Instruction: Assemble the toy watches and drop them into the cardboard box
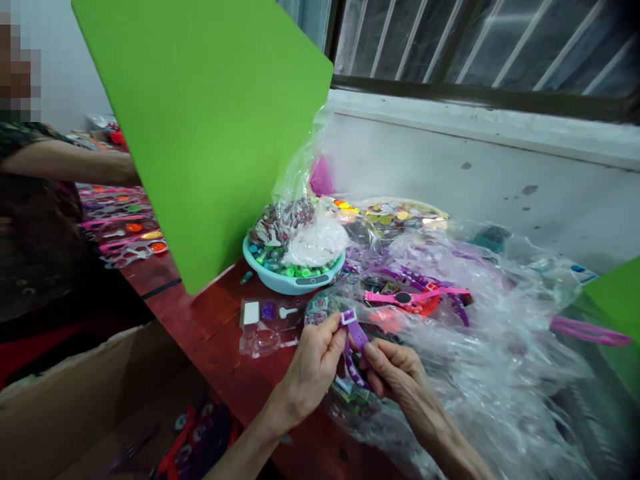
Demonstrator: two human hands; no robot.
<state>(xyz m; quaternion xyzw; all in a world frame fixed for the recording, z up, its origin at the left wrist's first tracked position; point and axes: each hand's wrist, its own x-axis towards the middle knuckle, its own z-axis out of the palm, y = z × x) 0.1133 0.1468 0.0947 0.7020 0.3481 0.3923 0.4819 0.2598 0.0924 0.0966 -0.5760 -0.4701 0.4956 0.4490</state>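
My left hand (313,370) pinches the looped end of a purple plastic toy watch strap (357,335) between thumb and fingers. My right hand (395,377) holds the same strap a little lower, and its tail hangs below both hands. Just left of my left hand lies a clear plastic packet (265,327) with small purple and white parts. Loose clear plastic film (480,373) spreads under and right of my right hand. Beyond my hands, a pink toy watch (415,297) lies among other purple straps.
A co-worker's arm (65,163) reaches in at left, beyond a green board (200,113), near rows of colourful toy pieces (125,223). A blue bowl (293,279) of small items stands on the red table (220,373). A cardboard box (75,393) sits below the table's near edge.
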